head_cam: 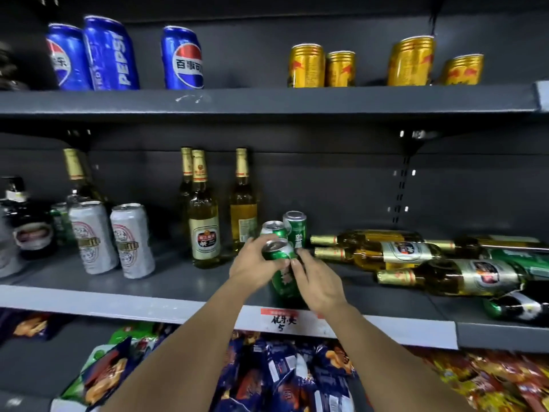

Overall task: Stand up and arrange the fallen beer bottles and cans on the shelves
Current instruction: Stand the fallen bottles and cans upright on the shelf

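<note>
The grey middle shelf (pixel 89 301) holds fallen glass beer bottles (pixel 463 278) on its right side; they look heavy, smooth and breakable. The left hand (pixel 255 266) and right hand (pixel 318 281) together grip a light green beer can (pixel 280 263) by its sides.

A: State the can colours.
B: My green can (pixel 279 253) has a silver top; Pepsi cans (pixel 108 55) are blue, upper-right cans (pixel 306 66) gold with red marks.
A: Shelf?
B: Shelf (pixel 267 99) is grey.

Both hands, left (pixel 255 264) and right (pixel 319 282), meet ahead (fingers curled, gripping).
</note>
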{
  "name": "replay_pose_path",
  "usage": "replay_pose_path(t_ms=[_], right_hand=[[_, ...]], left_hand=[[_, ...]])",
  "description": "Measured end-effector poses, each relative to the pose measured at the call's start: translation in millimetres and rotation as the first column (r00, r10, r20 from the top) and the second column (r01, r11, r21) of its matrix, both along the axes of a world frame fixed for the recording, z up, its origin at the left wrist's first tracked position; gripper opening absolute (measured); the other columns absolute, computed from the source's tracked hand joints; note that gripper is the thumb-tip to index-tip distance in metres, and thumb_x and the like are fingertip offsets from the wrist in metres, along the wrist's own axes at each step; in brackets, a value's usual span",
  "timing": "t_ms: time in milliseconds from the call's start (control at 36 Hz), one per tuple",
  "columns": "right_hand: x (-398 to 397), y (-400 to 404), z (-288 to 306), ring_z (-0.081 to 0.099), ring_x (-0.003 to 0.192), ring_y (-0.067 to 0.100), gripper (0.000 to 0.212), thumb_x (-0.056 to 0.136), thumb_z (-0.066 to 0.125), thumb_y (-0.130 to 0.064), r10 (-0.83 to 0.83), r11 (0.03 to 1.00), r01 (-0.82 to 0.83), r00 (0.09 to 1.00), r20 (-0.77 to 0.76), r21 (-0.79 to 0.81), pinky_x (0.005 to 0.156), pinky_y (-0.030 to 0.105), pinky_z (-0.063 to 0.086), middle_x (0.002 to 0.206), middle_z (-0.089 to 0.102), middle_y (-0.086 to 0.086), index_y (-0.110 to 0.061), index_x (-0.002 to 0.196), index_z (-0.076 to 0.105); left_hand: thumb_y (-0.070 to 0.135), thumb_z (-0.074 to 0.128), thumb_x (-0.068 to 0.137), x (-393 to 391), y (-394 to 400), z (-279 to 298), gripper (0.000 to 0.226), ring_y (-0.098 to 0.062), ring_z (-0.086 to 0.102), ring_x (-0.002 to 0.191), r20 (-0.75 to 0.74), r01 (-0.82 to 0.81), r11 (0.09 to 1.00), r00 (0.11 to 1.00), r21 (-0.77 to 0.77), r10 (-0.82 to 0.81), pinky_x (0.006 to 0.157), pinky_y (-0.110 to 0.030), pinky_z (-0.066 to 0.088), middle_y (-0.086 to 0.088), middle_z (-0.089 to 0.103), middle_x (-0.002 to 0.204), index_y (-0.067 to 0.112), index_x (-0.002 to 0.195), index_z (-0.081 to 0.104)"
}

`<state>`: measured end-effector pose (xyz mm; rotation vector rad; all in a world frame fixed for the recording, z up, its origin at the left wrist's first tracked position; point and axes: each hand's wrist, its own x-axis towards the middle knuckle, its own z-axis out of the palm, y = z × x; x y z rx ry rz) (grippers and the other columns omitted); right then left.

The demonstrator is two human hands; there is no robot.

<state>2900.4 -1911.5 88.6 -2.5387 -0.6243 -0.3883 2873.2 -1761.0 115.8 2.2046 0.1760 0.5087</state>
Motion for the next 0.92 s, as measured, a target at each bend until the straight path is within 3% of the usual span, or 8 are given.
replay_pose_path(t_ms=[111, 222, 361, 528, 611, 694, 806, 917], right_hand=[[-1, 20, -9, 0.049, 0.123, 0.024, 0.045, 0.104, 0.026, -0.043, 0.007, 1.000, -0.007, 1.000, 0.012, -0.027, 0.094, 0.037, 0.043, 0.136, 0.054, 0.005, -0.023, 0.142, 0.037], [6, 14, -18, 0.047, 0.125, 0.021, 0.051, 0.102, 0.025, -0.050, -0.046, 0.994, 0.048, 0.999, 0.026, -0.096, 0.099, 0.036, 0.041, 0.136, 0.054, 0.002, -0.023, 0.144, 0.036], [13, 0, -17, 0.043, 0.129, 0.019, 0.052, 0.101, 0.024, -0.052, -0.118, 0.982, 0.123, 0.992, 0.044, -0.147, 0.104, 0.037, 0.033, 0.137, 0.053, -0.001, -0.024, 0.144, 0.036], [16, -23, -12, 0.041, 0.129, 0.016, 0.047, 0.103, 0.025, -0.046, -0.183, 0.969, 0.196, 0.978, 0.096, -0.148, 0.106, 0.035, 0.027, 0.136, 0.054, -0.003, -0.025, 0.142, 0.039], [17, -42, -9, 0.043, 0.124, 0.018, 0.040, 0.103, 0.029, -0.039, -0.234, 0.955, 0.254, 0.963, 0.137, -0.154, 0.103, 0.035, 0.028, 0.130, 0.056, -0.002, -0.023, 0.137, 0.042], [20, -68, -4, 0.041, 0.124, 0.019, 0.038, 0.100, 0.037, -0.033, -0.291, 0.934, 0.318, 0.942, 0.169, -0.162, 0.105, 0.037, 0.028, 0.129, 0.054, -0.002, -0.022, 0.136, 0.042], [27, -110, 2, 0.039, 0.130, 0.021, 0.044, 0.095, 0.046, -0.033, -0.377, 0.898, 0.410, 0.905, 0.198, -0.162, 0.110, 0.039, 0.025, 0.135, 0.051, -0.001, -0.022, 0.138, 0.042], [36, -157, 11, 0.034, 0.134, 0.023, 0.054, 0.092, 0.047, -0.042, -0.422, 0.866, 0.463, 0.880, 0.219, -0.191, 0.113, 0.043, 0.021, 0.141, 0.044, 0.002, -0.020, 0.141, 0.037]], left_hand=[[0.043, 0.077, 0.076, -6, 30, 0, 0.048, -0.018, 0.056, 0.110, -0.015, -0.125, 0.989, 0.992, 0.076, 0.126, 0.092, -0.035, 0.048, 0.009, 0.050, 0.118, 0.044, 0.120, 0.056], [0.046, 0.075, 0.077, -9, 45, 0, 0.052, -0.017, 0.057, 0.103, 0.010, -0.237, 0.964, 0.971, 0.124, 0.238, 0.081, -0.031, 0.046, 0.010, 0.053, 0.126, 0.043, 0.123, 0.048], [0.042, 0.075, 0.079, -5, 53, 0, 0.065, -0.022, 0.058, 0.107, 0.027, -0.315, 0.942, 0.949, 0.116, 0.314, 0.082, -0.037, 0.048, 0.009, 0.055, 0.128, 0.035, 0.131, 0.036], [0.036, 0.072, 0.084, 1, 49, -10, 0.061, -0.026, 0.055, 0.114, 0.024, -0.326, 0.941, 0.945, 0.093, 0.326, 0.079, -0.035, 0.042, 0.005, 0.052, 0.134, 0.027, 0.132, 0.036], [0.032, 0.072, 0.080, 5, 40, -18, 0.065, -0.032, 0.041, 0.129, 0.195, -0.417, 0.891, 0.903, 0.181, 0.383, 0.106, -0.047, 0.031, -0.008, 0.048, 0.137, 0.016, 0.135, 0.041], [0.036, 0.063, 0.073, 10, 15, -21, 0.064, -0.036, 0.041, 0.126, 0.451, -0.509, 0.831, 0.810, 0.225, 0.374, 0.111, -0.054, 0.021, -0.015, 0.049, 0.133, 0.010, 0.129, 0.047], [0.033, 0.058, 0.072, 25, -41, -16, 0.051, -0.036, 0.050, 0.108, 0.516, -0.362, 0.879, 0.841, 0.310, 0.165, 0.093, -0.050, 0.041, -0.014, 0.055, 0.117, 0.010, 0.116, 0.055], [0.028, 0.069, 0.080, 44, -105, -21, 0.039, -0.033, 0.054, 0.105, 0.321, -0.100, 0.912, 0.946, 0.397, -0.036, 0.087, -0.043, 0.044, -0.009, 0.055, 0.113, 0.012, 0.115, 0.059]])
